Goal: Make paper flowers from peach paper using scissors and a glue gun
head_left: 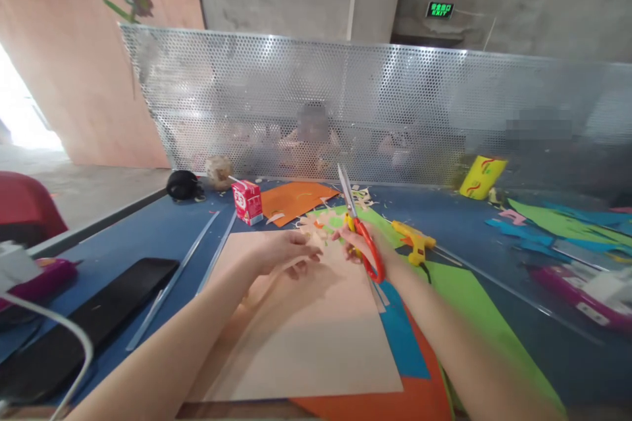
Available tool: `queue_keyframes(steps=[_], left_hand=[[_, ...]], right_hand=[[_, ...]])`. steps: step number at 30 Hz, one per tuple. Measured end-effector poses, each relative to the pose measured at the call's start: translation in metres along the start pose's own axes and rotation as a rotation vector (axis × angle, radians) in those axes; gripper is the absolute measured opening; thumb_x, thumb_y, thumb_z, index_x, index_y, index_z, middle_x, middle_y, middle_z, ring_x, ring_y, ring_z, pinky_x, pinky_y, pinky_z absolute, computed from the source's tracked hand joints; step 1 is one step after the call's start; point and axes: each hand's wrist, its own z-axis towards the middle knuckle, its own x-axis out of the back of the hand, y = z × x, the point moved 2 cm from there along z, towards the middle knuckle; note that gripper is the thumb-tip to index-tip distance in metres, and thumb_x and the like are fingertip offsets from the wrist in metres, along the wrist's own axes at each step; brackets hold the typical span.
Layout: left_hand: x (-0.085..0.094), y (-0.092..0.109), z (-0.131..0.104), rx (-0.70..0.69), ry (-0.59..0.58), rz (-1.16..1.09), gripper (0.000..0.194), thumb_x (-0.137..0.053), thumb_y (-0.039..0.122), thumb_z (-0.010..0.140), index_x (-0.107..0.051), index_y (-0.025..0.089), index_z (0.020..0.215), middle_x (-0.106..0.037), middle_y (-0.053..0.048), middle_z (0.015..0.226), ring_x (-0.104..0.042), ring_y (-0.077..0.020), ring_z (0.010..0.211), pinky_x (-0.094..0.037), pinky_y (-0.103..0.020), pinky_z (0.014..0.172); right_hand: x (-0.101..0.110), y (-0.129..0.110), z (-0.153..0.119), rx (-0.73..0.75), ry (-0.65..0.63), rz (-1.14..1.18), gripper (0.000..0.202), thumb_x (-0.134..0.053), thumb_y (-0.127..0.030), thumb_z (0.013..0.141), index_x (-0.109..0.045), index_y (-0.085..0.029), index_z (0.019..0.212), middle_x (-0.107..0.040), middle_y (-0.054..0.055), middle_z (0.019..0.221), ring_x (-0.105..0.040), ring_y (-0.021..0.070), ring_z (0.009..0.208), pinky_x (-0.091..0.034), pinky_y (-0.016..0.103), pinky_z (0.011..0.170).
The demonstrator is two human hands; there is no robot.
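Scissors with orange-red handles (369, 251) are held in my right hand (363, 243), their blades pointing up and away, slightly parted or closed, hard to tell. My left hand (286, 253) hovers over the far part of a large pale peach sheet (306, 335), fingers loosely bent and apart, with nothing seen in them. A small yellow item (349, 222) shows beside the scissors at my right fingers. Beyond both hands lie small pale paper scraps (320, 220) on green paper.
A pink drink carton (247, 202) and orange paper (296, 200) lie beyond the sheet. Right are a yellow glue gun (417, 240), green paper (474, 302) and a yellow roll (482, 177). A black tray (118, 296) sits left. A perforated metal screen (276, 99) bounds the table.
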Motion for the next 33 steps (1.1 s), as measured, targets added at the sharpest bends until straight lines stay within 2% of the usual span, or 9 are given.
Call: queue_keyframes(steps=[5,10,14,17,21,23,26,29,33], left_hand=[[-0.006,0.003,-0.001,-0.073,-0.127,0.076,0.026,-0.061,0.041,0.066,-0.062,0.016,0.069,-0.066,-0.003,0.067,-0.055,-0.0103,0.044,-0.038,-0.019,0.037],[-0.016,0.006,-0.004,-0.104,-0.18,0.125,0.022,-0.058,0.039,0.067,-0.063,0.017,0.07,-0.067,-0.003,0.065,-0.06,-0.0145,0.051,-0.044,-0.023,0.044],[-0.012,0.005,-0.002,-0.175,0.076,0.243,0.024,-0.065,0.041,0.06,-0.061,0.019,0.069,-0.063,-0.002,0.063,-0.059,-0.0178,0.061,-0.044,-0.027,0.056],[-0.005,0.011,-0.006,-0.253,0.347,0.322,0.033,-0.067,0.041,0.059,-0.058,0.021,0.084,-0.061,-0.005,0.085,-0.055,-0.0223,0.079,-0.042,-0.032,0.069],[-0.001,0.021,-0.019,-0.559,0.566,0.507,0.018,-0.051,0.036,0.075,-0.055,0.019,0.072,-0.057,-0.005,0.078,-0.052,-0.0181,0.076,-0.039,-0.03,0.07],[-0.007,0.017,-0.019,-0.563,0.392,0.506,0.029,-0.045,0.038,0.079,-0.054,0.019,0.059,-0.054,-0.002,0.06,-0.05,-0.0135,0.059,-0.038,-0.026,0.058],[-0.02,0.002,-0.008,-0.268,-0.032,0.108,0.034,-0.051,0.048,0.075,-0.062,0.017,0.064,-0.058,-0.001,0.051,-0.05,-0.0113,0.045,-0.036,-0.024,0.045],[-0.027,-0.005,0.005,-0.182,-0.049,-0.253,0.038,-0.062,0.044,0.068,-0.06,0.015,0.092,-0.062,-0.002,0.061,-0.055,-0.0129,0.048,-0.043,-0.025,0.044],[-0.025,-0.002,0.013,-0.242,0.082,-0.434,0.027,-0.06,0.038,0.07,-0.059,0.013,0.079,-0.062,-0.005,0.073,-0.06,-0.0132,0.066,-0.049,-0.024,0.054]], right_hand=[[0.003,0.0,-0.003,0.005,0.023,-0.176,0.024,-0.068,-0.023,0.065,-0.046,-0.02,0.072,-0.061,0.0,0.087,-0.052,0.0071,0.049,-0.035,0.019,0.039],[-0.01,0.009,-0.009,-0.007,-0.009,-0.29,0.022,-0.069,-0.014,0.062,-0.051,-0.02,0.075,-0.059,-0.003,0.076,-0.055,0.0113,0.06,-0.044,0.023,0.056],[-0.015,0.014,-0.009,-0.014,0.058,-0.307,0.018,-0.066,-0.018,0.065,-0.049,-0.02,0.071,-0.055,-0.005,0.063,-0.053,0.0121,0.055,-0.042,0.024,0.051],[-0.012,0.015,-0.008,-0.014,0.111,-0.276,0.017,-0.065,-0.019,0.065,-0.049,-0.02,0.071,-0.053,-0.006,0.058,-0.051,0.0104,0.046,-0.04,0.023,0.045],[-0.004,0.014,-0.002,0.007,0.249,-0.19,0.021,-0.067,-0.02,0.061,-0.047,-0.02,0.068,-0.053,-0.006,0.06,-0.051,0.0082,0.041,-0.039,0.021,0.039],[0.0,0.014,0.0,0.019,0.31,-0.132,0.024,-0.068,-0.023,0.059,-0.046,-0.02,0.068,-0.053,-0.006,0.061,-0.05,0.0074,0.039,-0.039,0.021,0.038],[0.003,0.013,0.002,0.029,0.364,-0.037,0.027,-0.068,-0.027,0.058,-0.045,-0.02,0.069,-0.053,-0.006,0.063,-0.049,0.0066,0.039,-0.041,0.022,0.039],[0.004,0.015,0.002,0.018,0.366,0.027,0.027,-0.069,-0.029,0.059,-0.044,-0.021,0.069,-0.053,-0.005,0.063,-0.05,0.0072,0.04,-0.043,0.023,0.041],[0.002,0.018,0.003,-0.01,0.342,0.022,0.026,-0.07,-0.027,0.059,-0.046,-0.021,0.068,-0.054,-0.006,0.058,-0.051,0.0086,0.039,-0.044,0.024,0.041]])
